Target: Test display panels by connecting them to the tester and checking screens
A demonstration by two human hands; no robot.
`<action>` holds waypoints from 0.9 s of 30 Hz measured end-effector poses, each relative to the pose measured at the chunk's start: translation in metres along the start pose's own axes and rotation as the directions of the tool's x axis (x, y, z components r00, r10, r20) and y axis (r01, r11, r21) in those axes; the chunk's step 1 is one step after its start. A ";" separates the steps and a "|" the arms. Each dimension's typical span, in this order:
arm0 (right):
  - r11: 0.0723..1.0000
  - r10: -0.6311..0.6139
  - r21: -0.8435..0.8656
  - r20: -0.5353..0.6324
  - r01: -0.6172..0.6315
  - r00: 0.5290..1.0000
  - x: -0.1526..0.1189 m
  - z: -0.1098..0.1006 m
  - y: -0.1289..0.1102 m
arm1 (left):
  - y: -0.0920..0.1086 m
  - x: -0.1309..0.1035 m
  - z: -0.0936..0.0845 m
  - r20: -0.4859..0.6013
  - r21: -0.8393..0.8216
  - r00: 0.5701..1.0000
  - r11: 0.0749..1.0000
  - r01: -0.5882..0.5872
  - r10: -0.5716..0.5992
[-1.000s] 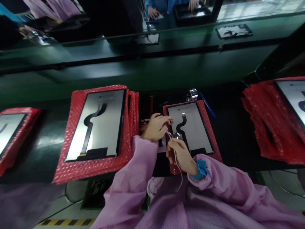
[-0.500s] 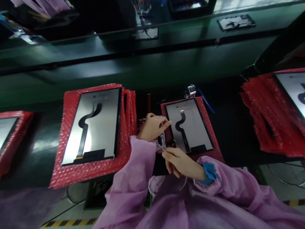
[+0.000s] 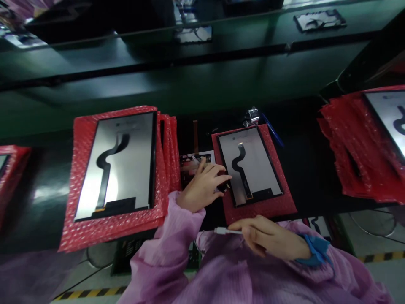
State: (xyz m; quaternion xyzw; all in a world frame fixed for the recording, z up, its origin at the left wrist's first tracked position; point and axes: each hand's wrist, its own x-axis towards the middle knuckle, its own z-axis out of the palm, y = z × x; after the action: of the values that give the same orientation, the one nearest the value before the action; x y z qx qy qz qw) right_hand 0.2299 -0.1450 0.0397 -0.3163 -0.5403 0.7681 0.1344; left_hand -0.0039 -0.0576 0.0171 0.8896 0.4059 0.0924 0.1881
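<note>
My right hand (image 3: 268, 236) is closed around a white cable, and its plug (image 3: 223, 230) points left near the bench's front edge. My left hand (image 3: 205, 185) rests over a small circuit board (image 3: 189, 164), fingers spread; its fingertips touch a dark part beside the display. Part of the board lies hidden under that hand. Just right of it, a display panel (image 3: 257, 169) with a black flex cable (image 3: 242, 171) lies face down on a red bubble bag (image 3: 262, 213). An orange flex strip (image 3: 195, 137) sticks out above the board.
To the left, a larger display panel (image 3: 133, 164) lies on stacked red bubble bags (image 3: 164, 181). Another red stack (image 3: 351, 147) stands at the right. Behind my display are a shiny metal roll (image 3: 252, 117) and a blue pen (image 3: 272, 131). A raised shelf (image 3: 240, 84) runs along the back.
My right hand has drawn back toward me and to the right with the cable, away from the board. My left hand has moved slightly toward me, uncovering more of the board.
</note>
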 end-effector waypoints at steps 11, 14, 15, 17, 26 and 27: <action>0.948 0.109 0.316 -0.233 -0.031 0.966 0.009 -0.013 -0.006 | -0.010 -0.002 0.007 -0.073 0.000 0.995 0.998 -0.068 0.067; 0.955 0.123 0.295 -0.284 -0.035 0.951 0.009 -0.016 -0.006 | -0.014 0.000 0.007 -0.134 -0.083 0.990 0.995 -0.050 0.038; 0.956 0.113 0.292 -0.303 -0.020 0.946 0.010 -0.017 -0.006 | -0.015 0.001 0.007 -0.166 -0.119 0.986 0.992 -0.042 0.022; 0.962 0.078 0.272 -0.359 0.025 0.930 0.013 -0.019 -0.007 | -0.014 0.004 0.005 -0.244 -0.188 0.970 0.982 -0.026 -0.021; 0.997 -0.073 -0.049 -0.422 0.058 0.904 0.051 -0.020 -0.024 | -0.005 0.002 -0.006 -0.378 -0.317 0.898 0.943 0.104 -0.226; 0.996 -0.091 -0.060 -0.418 0.073 0.904 0.055 -0.020 -0.025 | -0.004 0.001 -0.007 -0.374 -0.315 0.899 0.943 0.108 -0.228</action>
State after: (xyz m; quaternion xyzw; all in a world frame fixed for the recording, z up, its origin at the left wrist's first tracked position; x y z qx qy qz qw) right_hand 0.1970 -0.0906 0.0398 -0.4539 -0.5280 0.6639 0.2729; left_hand -0.0086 -0.0523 0.0221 0.7754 0.4944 0.3155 0.2340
